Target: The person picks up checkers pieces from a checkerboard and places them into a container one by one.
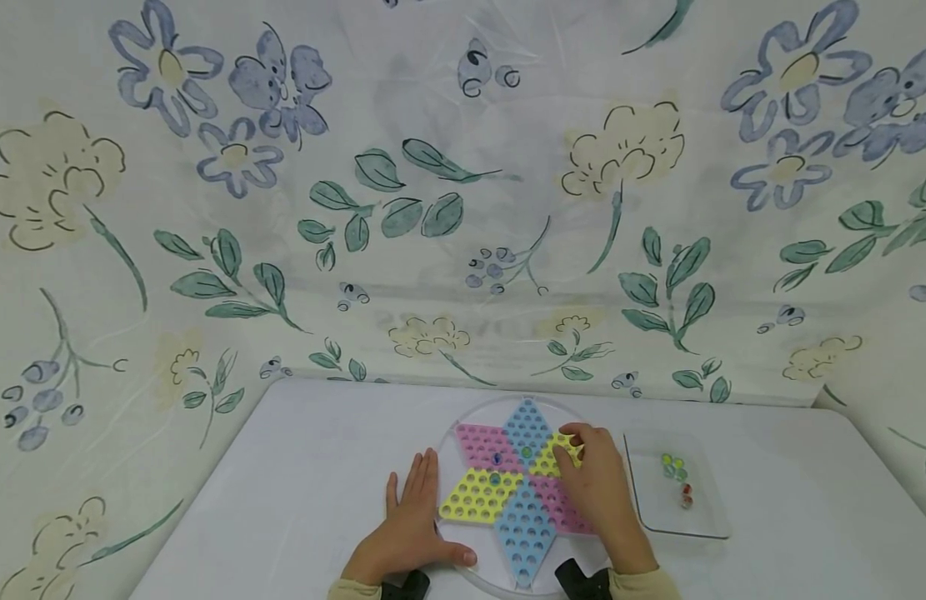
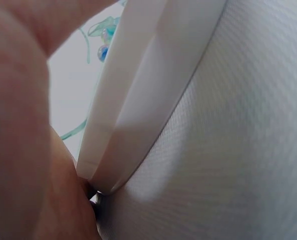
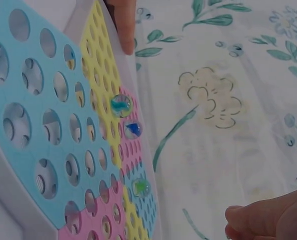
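The star-shaped game board lies at the lower centre of the head view, its six points divided into blue, pink and yellow sections, all pierced with rows of round holes and set in a round pale rim. Blue fills the top and bottom points, pink the upper left and lower right, yellow the upper right and lower left. Three glass marbles sit near the middle: a green one on the upper blue section, a dark blue one on the upper-left pink, and a teal-swirled one on the yellow just below the blue one in the head view. The left hand is at the board's left edge, fingers straight, thumb stretched well away from them along the lower-left rim. The right hand is over the board's right side, partly hiding the lower-right pink section; its thumb and forefinger are bent over the upper-right yellow section, tips near each other, and I cannot tell whether they hold anything. The three marbles lie to the left of those fingertips in the head view, the green one nearest. Right of the board, a clear square tray contains green marbles and, lower down, reddish marbles
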`<state>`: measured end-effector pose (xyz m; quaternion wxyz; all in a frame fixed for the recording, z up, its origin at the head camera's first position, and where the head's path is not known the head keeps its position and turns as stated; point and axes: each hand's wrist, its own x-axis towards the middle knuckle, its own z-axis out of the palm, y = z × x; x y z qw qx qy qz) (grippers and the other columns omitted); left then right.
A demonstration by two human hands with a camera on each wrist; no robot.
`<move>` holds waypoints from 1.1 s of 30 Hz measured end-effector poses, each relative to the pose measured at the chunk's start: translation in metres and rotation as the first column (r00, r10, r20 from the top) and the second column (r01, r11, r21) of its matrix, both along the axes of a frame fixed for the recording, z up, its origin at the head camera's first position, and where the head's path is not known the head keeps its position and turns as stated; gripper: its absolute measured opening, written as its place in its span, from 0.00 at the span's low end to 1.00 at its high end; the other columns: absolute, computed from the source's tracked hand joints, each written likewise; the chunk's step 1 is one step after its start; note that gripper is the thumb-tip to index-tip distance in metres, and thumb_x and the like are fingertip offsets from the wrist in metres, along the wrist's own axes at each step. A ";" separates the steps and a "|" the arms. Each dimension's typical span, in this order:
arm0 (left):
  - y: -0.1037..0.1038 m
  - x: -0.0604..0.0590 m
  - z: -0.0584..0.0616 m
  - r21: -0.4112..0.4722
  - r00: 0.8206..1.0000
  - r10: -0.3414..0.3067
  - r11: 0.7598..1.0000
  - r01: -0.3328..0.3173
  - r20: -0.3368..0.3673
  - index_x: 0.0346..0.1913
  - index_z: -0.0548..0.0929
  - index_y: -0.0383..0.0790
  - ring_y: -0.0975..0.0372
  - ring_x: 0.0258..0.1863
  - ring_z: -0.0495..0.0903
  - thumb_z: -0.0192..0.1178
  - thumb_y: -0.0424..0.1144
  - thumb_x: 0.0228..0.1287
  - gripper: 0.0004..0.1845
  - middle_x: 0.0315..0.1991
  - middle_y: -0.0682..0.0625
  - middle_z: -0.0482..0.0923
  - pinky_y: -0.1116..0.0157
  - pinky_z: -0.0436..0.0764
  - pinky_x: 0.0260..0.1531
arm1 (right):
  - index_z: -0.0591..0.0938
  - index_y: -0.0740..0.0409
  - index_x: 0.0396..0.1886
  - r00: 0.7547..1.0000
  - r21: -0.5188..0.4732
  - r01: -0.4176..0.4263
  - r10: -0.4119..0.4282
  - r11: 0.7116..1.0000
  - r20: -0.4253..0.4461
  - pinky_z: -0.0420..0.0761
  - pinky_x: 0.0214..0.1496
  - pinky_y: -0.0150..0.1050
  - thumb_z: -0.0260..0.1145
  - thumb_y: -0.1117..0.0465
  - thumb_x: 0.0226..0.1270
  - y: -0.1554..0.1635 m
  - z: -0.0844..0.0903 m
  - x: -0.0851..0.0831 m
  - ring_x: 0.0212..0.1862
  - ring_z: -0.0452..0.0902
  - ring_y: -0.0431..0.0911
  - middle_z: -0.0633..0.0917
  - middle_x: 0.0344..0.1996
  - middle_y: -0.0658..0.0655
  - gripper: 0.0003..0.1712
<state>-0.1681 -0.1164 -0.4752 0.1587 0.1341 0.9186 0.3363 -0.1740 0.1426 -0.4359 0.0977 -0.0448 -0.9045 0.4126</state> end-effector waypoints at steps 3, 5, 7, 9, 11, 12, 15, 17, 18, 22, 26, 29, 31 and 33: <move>0.000 0.000 0.000 -0.002 1.000 0.000 1.000 0.000 0.000 0.78 0.37 0.24 0.41 0.79 0.31 0.78 0.66 0.38 0.80 0.80 0.31 0.34 0.35 0.27 0.68 | 0.83 0.66 0.51 1.000 0.008 -0.013 0.013 1.000 -0.009 0.75 0.39 0.42 0.67 0.64 0.68 -0.002 -0.001 0.000 0.38 0.73 0.49 0.78 0.38 0.59 0.14; 0.001 0.000 0.000 0.000 1.000 -0.003 1.000 0.003 0.000 0.78 0.37 0.24 0.41 0.79 0.32 0.79 0.66 0.38 0.80 0.80 0.31 0.34 0.35 0.27 0.68 | 0.83 0.66 0.50 0.999 0.012 -0.024 0.025 1.000 -0.020 0.74 0.38 0.42 0.67 0.65 0.68 -0.003 -0.001 0.001 0.37 0.72 0.48 0.78 0.37 0.58 0.14; 0.001 0.000 0.000 0.004 1.000 -0.006 1.000 0.006 0.003 0.78 0.37 0.24 0.41 0.79 0.32 0.79 0.65 0.39 0.79 0.79 0.31 0.34 0.35 0.27 0.68 | 0.83 0.66 0.49 0.999 0.015 -0.035 0.035 0.999 -0.030 0.74 0.37 0.41 0.68 0.65 0.67 -0.005 -0.002 0.001 0.36 0.71 0.47 0.78 0.36 0.57 0.13; 0.001 0.000 -0.001 0.000 1.000 -0.008 1.000 0.008 0.005 0.78 0.37 0.24 0.41 0.79 0.32 0.79 0.65 0.39 0.79 0.79 0.31 0.34 0.35 0.27 0.68 | 0.83 0.66 0.49 0.997 0.010 -0.057 0.058 0.998 -0.042 0.74 0.36 0.42 0.68 0.65 0.67 -0.006 -0.003 0.001 0.36 0.71 0.47 0.78 0.37 0.57 0.13; 0.001 -0.001 -0.001 -0.004 1.000 -0.005 1.000 0.005 0.004 0.78 0.37 0.24 0.41 0.79 0.32 0.79 0.66 0.38 0.80 0.80 0.31 0.34 0.35 0.27 0.68 | 0.83 0.66 0.49 0.996 0.007 -0.077 0.077 0.997 -0.052 0.75 0.37 0.42 0.68 0.65 0.67 -0.008 -0.005 0.001 0.36 0.72 0.47 0.78 0.37 0.57 0.13; 0.001 0.000 -0.002 -0.005 1.000 -0.005 1.000 0.005 0.003 0.78 0.37 0.24 0.41 0.79 0.32 0.79 0.66 0.38 0.80 0.80 0.31 0.34 0.35 0.27 0.68 | 0.83 0.66 0.49 0.994 0.004 -0.089 0.089 0.996 -0.055 0.75 0.37 0.42 0.68 0.65 0.67 -0.009 -0.005 0.001 0.36 0.73 0.47 0.79 0.38 0.58 0.13; 0.000 0.000 -0.001 -0.008 1.000 -0.001 1.000 0.001 0.002 0.78 0.38 0.23 0.41 0.79 0.32 0.79 0.66 0.37 0.80 0.80 0.31 0.35 0.35 0.27 0.68 | 0.83 0.66 0.49 0.991 0.001 -0.115 0.115 0.993 -0.064 0.77 0.38 0.44 0.68 0.65 0.67 -0.014 -0.007 0.000 0.37 0.74 0.47 0.79 0.39 0.58 0.13; 0.000 0.000 0.000 -0.008 1.000 0.001 1.000 -0.001 0.002 0.78 0.38 0.23 0.41 0.79 0.32 0.79 0.66 0.38 0.80 0.80 0.31 0.35 0.35 0.27 0.68 | 0.83 0.65 0.50 0.991 -0.003 -0.121 0.120 0.993 -0.054 0.77 0.39 0.44 0.68 0.65 0.67 -0.017 -0.007 -0.001 0.37 0.74 0.48 0.79 0.39 0.58 0.13; 0.000 0.001 0.001 -0.008 1.000 0.003 1.000 -0.002 0.003 0.78 0.38 0.23 0.40 0.79 0.33 0.79 0.65 0.38 0.79 0.79 0.31 0.35 0.35 0.27 0.68 | 0.83 0.65 0.50 0.991 -0.008 -0.123 0.123 0.992 -0.047 0.77 0.39 0.44 0.68 0.65 0.68 -0.019 -0.006 -0.001 0.37 0.74 0.47 0.79 0.39 0.58 0.13; 0.001 0.001 0.002 -0.009 1.000 0.005 1.000 -0.005 -0.001 0.77 0.38 0.23 0.40 0.79 0.33 0.79 0.65 0.38 0.79 0.79 0.30 0.36 0.35 0.27 0.68 | 0.83 0.64 0.51 0.991 -0.023 -0.131 0.131 0.991 -0.010 0.77 0.40 0.44 0.68 0.64 0.68 -0.025 -0.006 -0.002 0.39 0.74 0.48 0.79 0.40 0.58 0.14; 0.001 0.001 0.002 -0.014 1.000 0.003 1.000 -0.004 -0.008 0.77 0.39 0.22 0.40 0.79 0.33 0.79 0.65 0.38 0.79 0.79 0.30 0.35 0.35 0.27 0.68 | 0.83 0.64 0.51 0.989 -0.049 -0.146 0.147 0.988 0.012 0.76 0.40 0.43 0.68 0.64 0.69 -0.029 -0.006 -0.003 0.39 0.72 0.48 0.78 0.40 0.58 0.14; 0.000 0.001 0.002 -0.019 1.000 0.000 1.000 0.000 -0.009 0.77 0.38 0.23 0.40 0.79 0.33 0.78 0.66 0.39 0.79 0.79 0.30 0.35 0.35 0.28 0.68 | 0.83 0.63 0.50 0.987 -0.053 -0.158 0.159 0.986 0.011 0.75 0.38 0.42 0.68 0.63 0.68 -0.032 -0.006 -0.004 0.38 0.71 0.47 0.78 0.40 0.59 0.13; 0.000 0.001 0.002 -0.020 1.000 -0.003 1.000 0.003 -0.008 0.78 0.38 0.23 0.41 0.79 0.33 0.78 0.66 0.39 0.79 0.79 0.30 0.35 0.35 0.27 0.68 | 0.83 0.62 0.50 0.987 -0.047 -0.162 0.163 0.986 0.010 0.75 0.38 0.42 0.68 0.63 0.68 -0.034 -0.007 -0.005 0.38 0.71 0.46 0.78 0.40 0.58 0.13; 0.000 0.001 0.002 -0.021 1.000 -0.007 1.000 0.007 -0.010 0.78 0.38 0.23 0.41 0.79 0.33 0.78 0.67 0.39 0.79 0.79 0.30 0.35 0.35 0.27 0.68 | 0.83 0.62 0.49 0.986 -0.037 -0.168 0.168 0.985 0.004 0.75 0.38 0.41 0.68 0.63 0.68 -0.037 -0.009 -0.005 0.37 0.71 0.46 0.78 0.39 0.58 0.12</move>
